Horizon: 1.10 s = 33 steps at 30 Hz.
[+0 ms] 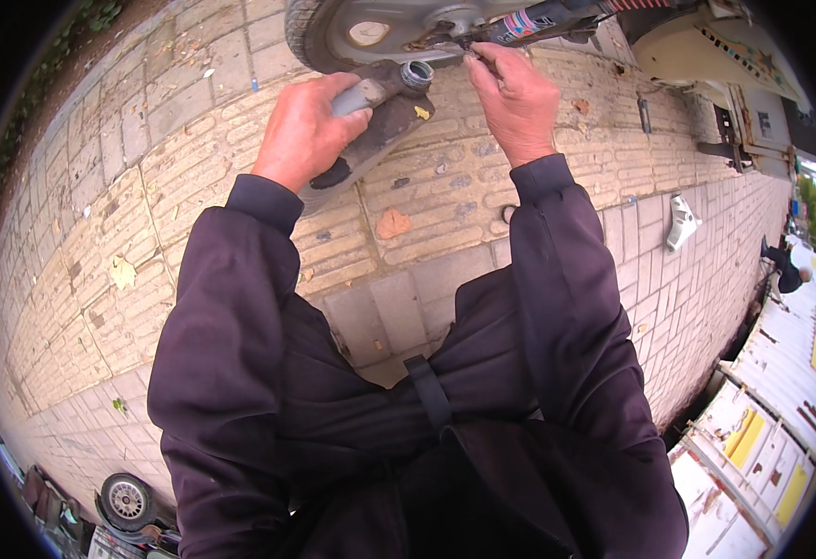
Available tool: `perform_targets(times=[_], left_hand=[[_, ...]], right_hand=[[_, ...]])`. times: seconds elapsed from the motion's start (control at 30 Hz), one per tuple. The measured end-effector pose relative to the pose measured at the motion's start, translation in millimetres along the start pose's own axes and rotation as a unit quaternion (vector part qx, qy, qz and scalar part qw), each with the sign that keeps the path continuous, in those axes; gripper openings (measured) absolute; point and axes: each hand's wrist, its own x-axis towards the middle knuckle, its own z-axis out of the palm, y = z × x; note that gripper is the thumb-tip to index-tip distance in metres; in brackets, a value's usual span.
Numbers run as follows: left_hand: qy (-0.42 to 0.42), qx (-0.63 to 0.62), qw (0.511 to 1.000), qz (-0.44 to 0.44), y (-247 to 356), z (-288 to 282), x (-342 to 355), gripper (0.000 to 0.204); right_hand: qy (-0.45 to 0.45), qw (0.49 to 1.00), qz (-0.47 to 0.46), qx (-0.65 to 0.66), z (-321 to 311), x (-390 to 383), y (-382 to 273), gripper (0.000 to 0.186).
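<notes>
My left hand [310, 130] is closed round a grey part [380, 130] that has a dark body and a round, open threaded neck, held beside the wheel. My right hand [515, 107] pinches something small and dark at the hub of a grey scooter wheel [370, 37] with a black tyre, at the top of the view; I cannot make out what it is. A shock absorber [534, 23] with a coloured sticker and a red spring runs from the hub to the right.
Paving [100, 279] with scattered leaves surrounds me. A dark slim object [644, 114] and a white part [683, 224] lie to the right. A cream vehicle body [687, 51] stands upper right, another person [785, 270] is farther right, and a spoked-rim wheel [128, 498] is lower left.
</notes>
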Motion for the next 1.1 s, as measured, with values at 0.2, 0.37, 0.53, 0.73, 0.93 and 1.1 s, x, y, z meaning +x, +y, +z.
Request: perform_targets(times=[0.2,0.37,0.53,0.73,0.93,1.1], left_hand=[[-0.007,-0.002,1.000,-0.013,1.1,-1.1,-0.9,0.048],[-0.007,0.002,1.000,-0.004,0.5,-0.4,-0.7,0.048],[-0.006,0.005,1.000,0.001,0.6,-0.6,-1.4,0.049],[-0.001,0.003,1.000,-0.006,-2.0,-0.6,-1.0,0.049],[-0.013,0.015,1.000,-0.011,-3.9,-1.1,-1.0,0.049],[-0.012,0.004,1.000,-0.009,-2.9,-1.7,-0.9,0.049]], right_hand=[[-0.001,1.000,0.011,0.000,-0.1,0.5,1.1,0.019],[0.011,1.000,-0.004,0.007,-0.4,0.8,1.6,0.015],[0.003,1.000,0.004,0.013,0.7,1.4,0.4,0.015],[-0.011,1.000,-0.008,-0.016,-2.3,2.6,0.5,0.018],[-0.020,0.999,-0.020,-0.024,-5.8,2.7,0.7,0.019],[-0.014,1.000,0.009,0.019,-6.1,3.3,2.0,0.019]])
